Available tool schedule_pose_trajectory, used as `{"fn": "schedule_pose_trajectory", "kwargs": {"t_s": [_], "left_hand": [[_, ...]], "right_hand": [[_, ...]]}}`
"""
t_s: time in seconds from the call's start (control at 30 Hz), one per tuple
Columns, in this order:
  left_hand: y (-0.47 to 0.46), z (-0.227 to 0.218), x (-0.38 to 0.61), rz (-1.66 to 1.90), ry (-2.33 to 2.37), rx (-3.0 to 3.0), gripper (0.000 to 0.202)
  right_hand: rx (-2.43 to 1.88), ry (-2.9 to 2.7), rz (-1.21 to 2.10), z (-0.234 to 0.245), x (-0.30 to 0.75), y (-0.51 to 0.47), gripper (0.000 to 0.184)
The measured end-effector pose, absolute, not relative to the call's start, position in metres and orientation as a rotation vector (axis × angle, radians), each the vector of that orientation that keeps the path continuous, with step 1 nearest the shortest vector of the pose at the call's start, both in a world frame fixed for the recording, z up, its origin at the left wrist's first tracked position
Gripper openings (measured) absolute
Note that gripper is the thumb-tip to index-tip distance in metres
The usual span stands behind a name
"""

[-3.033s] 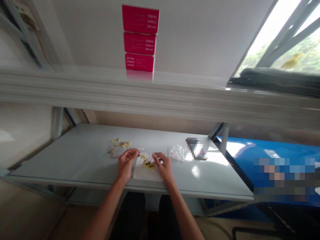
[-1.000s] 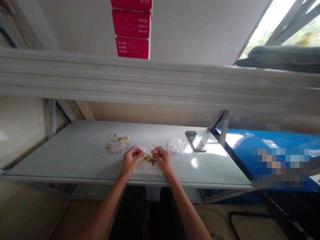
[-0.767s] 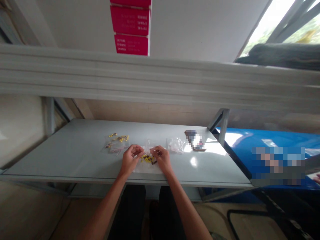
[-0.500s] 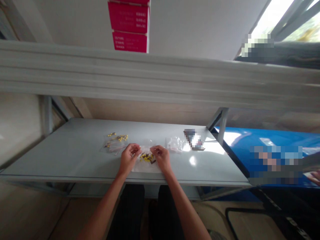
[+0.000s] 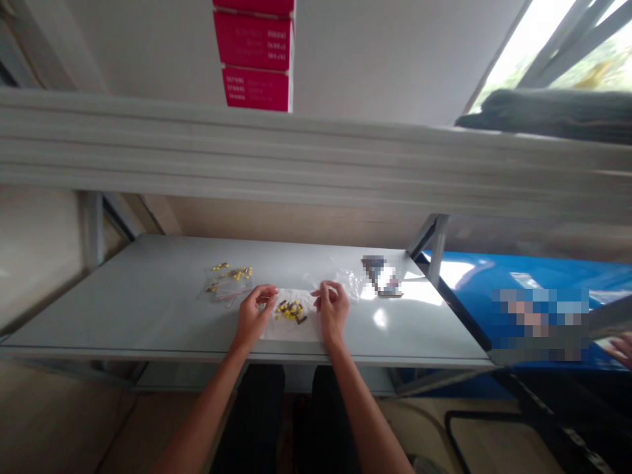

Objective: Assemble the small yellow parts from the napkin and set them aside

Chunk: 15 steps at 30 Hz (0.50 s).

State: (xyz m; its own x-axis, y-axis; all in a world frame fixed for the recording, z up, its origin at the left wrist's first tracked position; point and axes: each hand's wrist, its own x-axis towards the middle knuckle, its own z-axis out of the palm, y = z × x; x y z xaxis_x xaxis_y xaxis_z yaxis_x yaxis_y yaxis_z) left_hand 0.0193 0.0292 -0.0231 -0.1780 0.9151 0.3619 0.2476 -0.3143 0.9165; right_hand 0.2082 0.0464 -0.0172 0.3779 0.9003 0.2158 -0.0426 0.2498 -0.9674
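Note:
A small pile of yellow and dark pieces lies on a white sheet near the front of the grey shelf. My left hand rests just left of the pile, fingertips pinched together on something too small to name. Right of the pile, my right hand is raised a little, its fingers curled around a clear plastic bag held at its top edge.
Clear bags with yellow pieces lie to the left; another clear bag and a dark flat object lie to the right. An upper shelf beam runs overhead with pink boxes. A blue surface adjoins on the right.
My right hand has drawn away rightward from the pile, lifting a clear bag. The left hand has stayed pinched beside the pile.

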Motion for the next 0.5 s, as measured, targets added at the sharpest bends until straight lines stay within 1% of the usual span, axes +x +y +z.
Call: {"fn": "schedule_pose_trajectory", "kwargs": {"t_s": [0.1,0.17,0.23,0.4,0.5], "left_hand": [[0.029,-0.024,0.019,1.526,1.422,1.537,0.018],[0.028,-0.024,0.020,1.513,1.453,1.559,0.017],[0.026,-0.023,0.021,1.511,1.485,1.599,0.015],[0.024,-0.014,0.004,1.504,1.616,1.925,0.017],[0.025,-0.015,-0.026,1.445,1.856,2.157,0.028]], "right_hand": [[-1.169,-0.687,0.738,-0.019,0.216,0.052,0.047],[-1.198,-0.607,0.723,-0.021,0.219,0.055,0.055],[-1.228,-0.587,0.723,-0.024,0.220,0.058,0.058],[-1.258,-0.628,0.649,-0.029,0.219,0.056,0.041],[-1.230,-0.737,0.619,-0.032,0.219,0.056,0.037]]}}
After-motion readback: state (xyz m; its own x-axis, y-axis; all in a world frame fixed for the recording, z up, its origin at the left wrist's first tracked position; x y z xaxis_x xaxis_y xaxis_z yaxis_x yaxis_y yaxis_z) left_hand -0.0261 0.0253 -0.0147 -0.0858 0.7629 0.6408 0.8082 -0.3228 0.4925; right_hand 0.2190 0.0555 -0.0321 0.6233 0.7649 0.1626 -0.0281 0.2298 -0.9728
